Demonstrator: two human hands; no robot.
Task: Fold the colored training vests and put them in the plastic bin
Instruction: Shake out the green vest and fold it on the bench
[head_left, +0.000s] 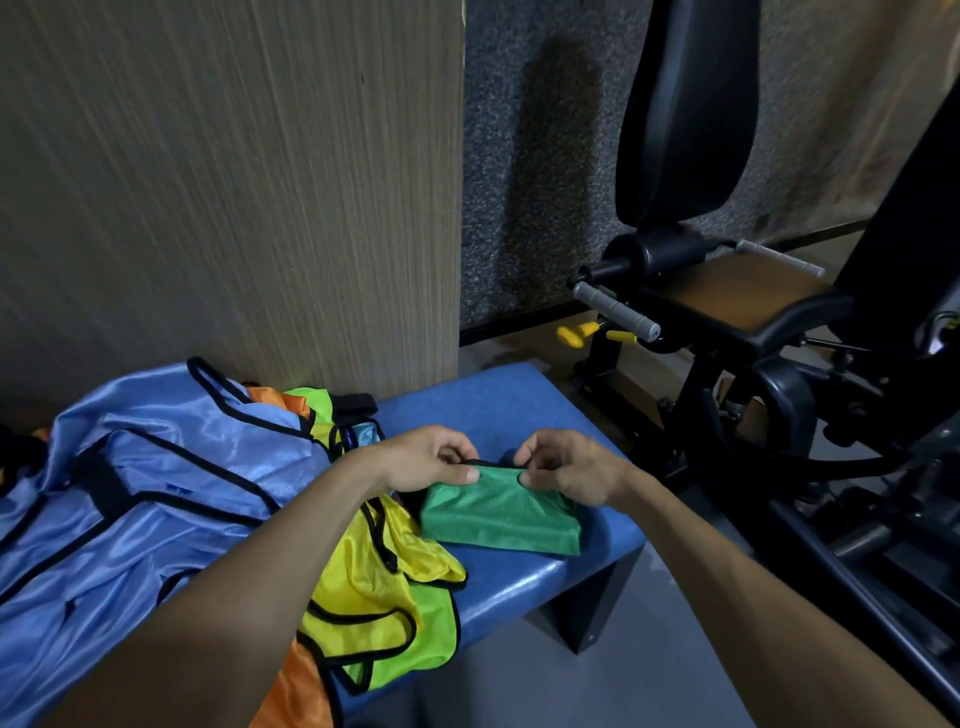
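Head view: the far edge of a folded green vest (498, 514) is pinched from both ends, the left hand (426, 460) at its left corner with the thumb laid flat on the cloth and the fingers curled behind, the right hand (563, 467) at its right corner with thumb and fingertips closed on the black-trimmed edge. The vest is folded into a compact, thick rectangle and lies on the right part of a blue padded bench (524, 410), close to the bench's front edge.

Just left of it, partly under the left forearm, a yellow vest (374, 566) with black trim is spread loosely, and a lime-green vest (436, 629) lies under it and hangs over the front of the bench. Orange cloth (296, 691) shows beneath these at the bottom edge, where it is cut off. A large heap of shiny light-blue vests (156, 493) covers the left of the bench and runs out of the picture on the left. More orange and lime cloth peeks out behind this heap, against a wood-grain wall panel (234, 182).

On the right stands a black exercise machine (727, 312) with a brown seat and grey handles; its right side is cut off. No writing can be read on anything, and the vests' far sides are hidden by the hands.
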